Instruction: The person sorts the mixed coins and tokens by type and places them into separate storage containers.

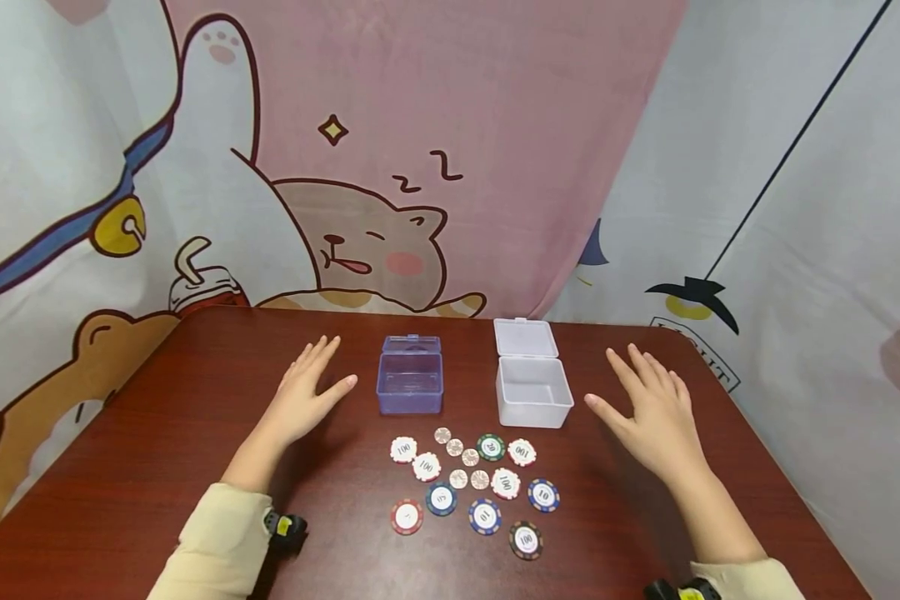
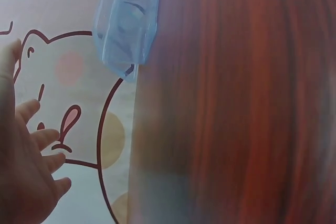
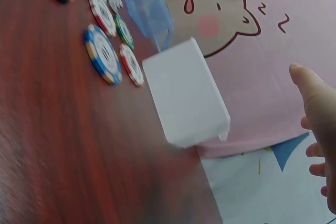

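My left hand [image 1: 303, 400] hovers over the table with fingers spread, left of a blue see-through box [image 1: 410, 392] whose lid stands up at the back. To the right of a white box [image 1: 535, 404], also with its lid raised, my right hand [image 1: 652, 417] is spread in the same way. Neither hand touches anything. In front of the boxes lie several poker chips: white-faced ones [image 1: 506, 483], blue ones [image 1: 484, 517], a green one [image 1: 491, 447], a red one [image 1: 407, 517] and a black one [image 1: 526, 540]. Several small copper-coloured discs [image 1: 470, 457] lie among them.
Everything stands on a dark red-brown wooden table [image 1: 330, 517]. A cloth curtain [image 1: 495, 125] printed with cartoon animals hangs directly behind its far edge and along the sides. Cameras are strapped at the left wrist [image 1: 288, 532] and right wrist [image 1: 682, 590].
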The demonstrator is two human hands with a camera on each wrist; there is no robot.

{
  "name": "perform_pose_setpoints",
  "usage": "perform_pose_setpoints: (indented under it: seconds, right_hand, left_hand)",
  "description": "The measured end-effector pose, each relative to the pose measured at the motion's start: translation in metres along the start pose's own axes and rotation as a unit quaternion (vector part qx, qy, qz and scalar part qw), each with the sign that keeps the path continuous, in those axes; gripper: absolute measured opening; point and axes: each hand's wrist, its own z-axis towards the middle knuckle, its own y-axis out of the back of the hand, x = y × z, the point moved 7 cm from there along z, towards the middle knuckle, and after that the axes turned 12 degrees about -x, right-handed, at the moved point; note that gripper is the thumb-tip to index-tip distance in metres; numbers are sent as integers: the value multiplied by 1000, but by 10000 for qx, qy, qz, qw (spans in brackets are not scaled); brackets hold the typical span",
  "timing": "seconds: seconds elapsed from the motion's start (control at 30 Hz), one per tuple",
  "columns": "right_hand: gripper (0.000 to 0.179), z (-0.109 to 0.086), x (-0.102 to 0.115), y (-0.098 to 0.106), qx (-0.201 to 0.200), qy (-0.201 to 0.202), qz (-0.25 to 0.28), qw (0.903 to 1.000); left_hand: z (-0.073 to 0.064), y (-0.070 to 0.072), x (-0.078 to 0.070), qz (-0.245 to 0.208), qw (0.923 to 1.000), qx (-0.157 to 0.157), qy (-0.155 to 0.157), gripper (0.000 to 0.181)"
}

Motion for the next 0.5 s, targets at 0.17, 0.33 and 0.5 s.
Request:
perform_pose_setpoints:
  seconds: [0.17, 0.33, 0.5]
  right_hand:
    - [72, -6, 14, 0, -251, 101, 270, 9993]
    - [68, -10, 27, 0, -572, 230, 574, 9964]
    - [62, -14, 42, -3, -766, 340, 984, 9916]
  left_hand:
    - [0, -9, -3, -451, 9989, -47, 91, 75]
    - [-1, -17, -4, -846, 9960, -16, 273, 75]
    - [-2, -25, -4, -1369, 9897, -81, 416, 71]
